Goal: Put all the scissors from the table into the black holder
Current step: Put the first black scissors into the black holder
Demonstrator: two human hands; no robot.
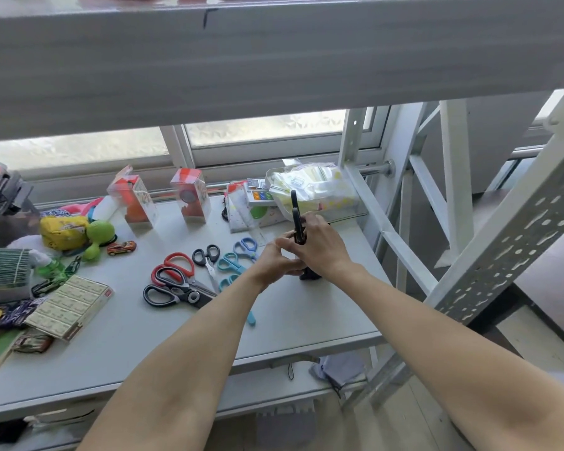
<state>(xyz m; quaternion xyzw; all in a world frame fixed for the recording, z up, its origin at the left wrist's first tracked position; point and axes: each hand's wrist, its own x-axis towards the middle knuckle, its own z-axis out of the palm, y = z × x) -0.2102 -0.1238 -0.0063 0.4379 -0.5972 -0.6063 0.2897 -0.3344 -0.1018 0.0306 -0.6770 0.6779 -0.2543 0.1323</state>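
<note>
The right hand grips black scissors upright over the black holder, which the left hand's curled fingers steady on the table. The scissors look stiff and light, best held by the handles, points down.

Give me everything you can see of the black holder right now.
Little of the black holder shows: only its dark base, standing on the grey table near the right edge. Both hands cover the rest, the left hand at its side, the right hand on top. Black scissors stick up from the right grip. Its material and opening cannot be seen.
</note>
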